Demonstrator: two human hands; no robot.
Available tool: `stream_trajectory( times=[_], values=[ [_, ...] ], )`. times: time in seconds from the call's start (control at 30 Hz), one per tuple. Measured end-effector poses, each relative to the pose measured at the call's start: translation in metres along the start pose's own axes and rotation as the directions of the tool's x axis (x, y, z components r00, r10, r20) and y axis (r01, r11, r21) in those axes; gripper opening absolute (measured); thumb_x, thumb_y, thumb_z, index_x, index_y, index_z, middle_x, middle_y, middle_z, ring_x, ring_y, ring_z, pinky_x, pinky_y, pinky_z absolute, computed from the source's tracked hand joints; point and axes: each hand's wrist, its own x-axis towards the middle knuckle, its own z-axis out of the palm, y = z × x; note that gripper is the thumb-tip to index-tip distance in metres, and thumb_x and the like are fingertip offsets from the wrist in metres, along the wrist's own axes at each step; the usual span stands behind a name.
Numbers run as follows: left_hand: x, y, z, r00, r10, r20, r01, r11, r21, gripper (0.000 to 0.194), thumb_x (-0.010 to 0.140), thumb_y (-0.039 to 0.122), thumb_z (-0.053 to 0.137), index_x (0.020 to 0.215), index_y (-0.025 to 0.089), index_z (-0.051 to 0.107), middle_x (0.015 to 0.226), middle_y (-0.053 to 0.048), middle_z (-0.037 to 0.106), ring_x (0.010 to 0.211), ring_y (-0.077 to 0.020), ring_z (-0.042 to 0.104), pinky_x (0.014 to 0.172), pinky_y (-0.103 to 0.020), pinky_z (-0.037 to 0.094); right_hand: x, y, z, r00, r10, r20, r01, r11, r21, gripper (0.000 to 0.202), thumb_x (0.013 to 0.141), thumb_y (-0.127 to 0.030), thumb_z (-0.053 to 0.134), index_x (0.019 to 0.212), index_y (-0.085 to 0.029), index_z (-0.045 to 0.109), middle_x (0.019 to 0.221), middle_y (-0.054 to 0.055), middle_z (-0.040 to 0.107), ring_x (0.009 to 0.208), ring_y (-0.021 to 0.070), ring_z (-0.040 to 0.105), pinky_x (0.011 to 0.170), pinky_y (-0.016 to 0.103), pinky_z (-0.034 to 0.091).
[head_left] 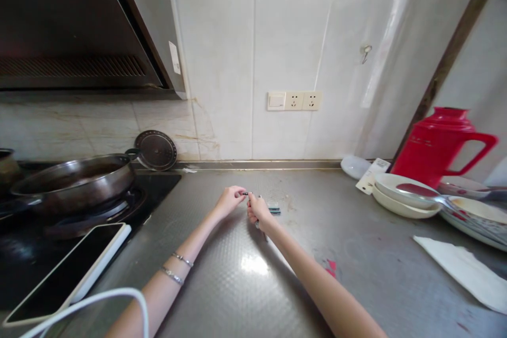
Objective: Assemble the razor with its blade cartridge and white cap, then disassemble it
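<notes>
Both hands meet above the middle of the metal countertop (253,296). A small dark piece (245,193) lies between them, pinched by the fingertips of my left hand (231,199); its kind is too small to tell. Closed beside it, my right hand (258,209) has its thumb close to that piece. Below the right fist, a thin metallic end (264,235) sticks out, but the rest of it is hidden in the palm. Just right of this hand, slim teal sticks (274,211) rest on the counter, partly covered by the hand.
On the left, a steel pan (79,182) stands on the black stove (162,187), with a phone (71,269) and white cable (130,291) nearer me. To the right are stacked bowls (404,190), a red thermos (433,142) and a white paper (463,272). Wall sockets (303,101) are ahead.
</notes>
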Motion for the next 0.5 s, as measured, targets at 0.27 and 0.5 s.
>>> stream_trajectory(
  times=[0.27, 0.5],
  values=[
    [0.0049, -0.0016, -0.0022, 0.988, 0.139, 0.073, -0.150, 0.973, 0.176, 0.017, 0.079, 0.022, 0.056, 0.084, 0.017, 0.070, 0.079, -0.005, 0.068, 0.071, -0.0140, 0.060, 0.066, -0.023, 0.043, 0.0015, 0.0035, -0.0052, 0.999, -0.034, 0.028, 0.034, 0.999, 0.015, 0.039, 0.089, -0.041, 0.037, 0.057, -0.020, 0.037, 0.033, -0.011, 0.025, 0.025, 0.0034, 0.019, 0.027, 0.013, 0.012],
    [0.0025, -0.0028, 0.0008, 0.969, 0.217, 0.115, -0.242, 0.927, 0.285, 0.021, 0.085, 0.023, 0.049, 0.089, 0.018, 0.069, 0.085, -0.005, 0.067, 0.075, -0.0131, 0.060, 0.068, -0.023, 0.043, 0.0029, 0.0062, -0.0086, 0.998, -0.046, 0.043, 0.044, 0.998, 0.053, 0.037, 0.090, -0.040, 0.034, 0.058, -0.020, 0.036, 0.033, -0.011, 0.024, 0.025, 0.0028, 0.018, 0.028, 0.013, 0.011]
  ],
)
